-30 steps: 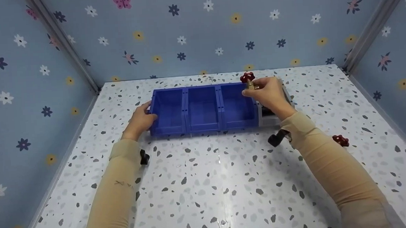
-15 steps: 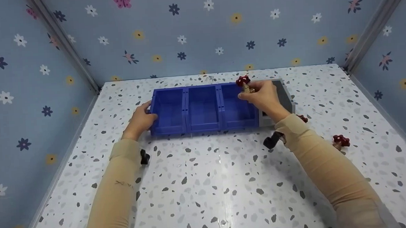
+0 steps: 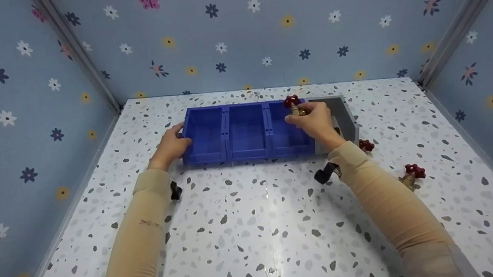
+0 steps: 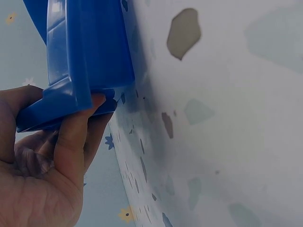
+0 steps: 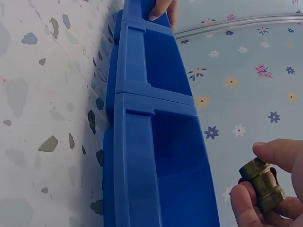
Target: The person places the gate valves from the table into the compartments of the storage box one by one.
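Note:
A row of three blue bins stands side by side near the back, with a grey bin [image 3: 346, 118] at its right end. My left hand [image 3: 171, 146] grips the outer side of the leftmost blue bin [image 3: 204, 134]; the left wrist view shows fingers curled round its blue rim [image 4: 78, 90]. Over the rightmost blue bin [image 3: 286, 138], my right hand [image 3: 318, 120] pinches a brass valve [image 5: 262, 184] between thumb and fingers. Its red handwheel [image 3: 291, 101] points up and away in the head view. Insides of the blue bins look bare.
Two more valves with red handwheels lie to the right: one valve [image 3: 413, 174] beside my right forearm, another valve [image 3: 366, 145] by the grey bin, partly hidden by my sleeve. Flower-patterned walls [image 3: 241, 41] enclose the speckled table [image 3: 235, 240] at back and sides.
My right hand has moved left and slightly nearer with the valve, from beside the grey bin to over the rightmost blue bin. The left hand stays put.

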A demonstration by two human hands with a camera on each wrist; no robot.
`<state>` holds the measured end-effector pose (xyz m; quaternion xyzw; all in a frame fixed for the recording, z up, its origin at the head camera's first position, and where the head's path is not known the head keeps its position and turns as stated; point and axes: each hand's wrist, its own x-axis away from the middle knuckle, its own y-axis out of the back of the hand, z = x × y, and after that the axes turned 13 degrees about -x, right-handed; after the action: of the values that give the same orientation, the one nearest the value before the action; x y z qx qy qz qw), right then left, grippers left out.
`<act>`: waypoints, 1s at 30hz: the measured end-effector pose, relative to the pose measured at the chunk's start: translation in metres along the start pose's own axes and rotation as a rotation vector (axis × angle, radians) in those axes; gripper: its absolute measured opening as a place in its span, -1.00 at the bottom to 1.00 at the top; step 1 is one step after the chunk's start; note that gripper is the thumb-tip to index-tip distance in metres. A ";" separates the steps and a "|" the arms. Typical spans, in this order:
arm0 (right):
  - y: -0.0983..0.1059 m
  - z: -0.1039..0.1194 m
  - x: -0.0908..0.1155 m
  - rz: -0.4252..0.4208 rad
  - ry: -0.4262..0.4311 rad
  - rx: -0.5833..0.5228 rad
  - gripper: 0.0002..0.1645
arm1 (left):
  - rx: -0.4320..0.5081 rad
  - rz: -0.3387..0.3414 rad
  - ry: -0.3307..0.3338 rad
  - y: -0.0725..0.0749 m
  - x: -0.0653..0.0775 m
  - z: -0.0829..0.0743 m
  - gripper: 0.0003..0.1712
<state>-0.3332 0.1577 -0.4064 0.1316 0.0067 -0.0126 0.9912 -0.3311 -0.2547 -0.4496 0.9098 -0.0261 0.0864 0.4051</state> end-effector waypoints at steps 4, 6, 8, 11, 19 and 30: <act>-0.006 -0.002 0.000 0.000 -0.002 0.005 -0.43 | 0.005 -0.003 -0.004 0.000 0.000 0.000 -0.07; -0.009 -0.003 0.000 -0.001 -0.005 0.003 -0.43 | 0.015 -0.002 -0.005 0.000 -0.001 0.001 -0.07; -0.012 -0.003 0.000 -0.004 -0.005 0.002 -0.41 | 0.021 0.002 -0.010 0.000 -0.001 0.001 -0.07; -0.016 -0.003 0.001 -0.012 -0.011 -0.007 -0.38 | 0.017 0.006 -0.009 0.000 -0.002 0.002 -0.07; -0.022 -0.008 0.000 -0.025 -0.018 -0.018 -0.36 | 0.015 0.012 -0.006 0.000 -0.002 0.002 -0.07; -0.032 -0.014 -0.001 -0.027 -0.035 -0.014 -0.36 | -0.009 0.005 0.006 0.001 -0.001 0.000 -0.08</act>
<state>-0.3354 0.1303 -0.4281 0.1241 -0.0088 -0.0281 0.9918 -0.3325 -0.2551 -0.4494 0.9076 -0.0276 0.0898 0.4091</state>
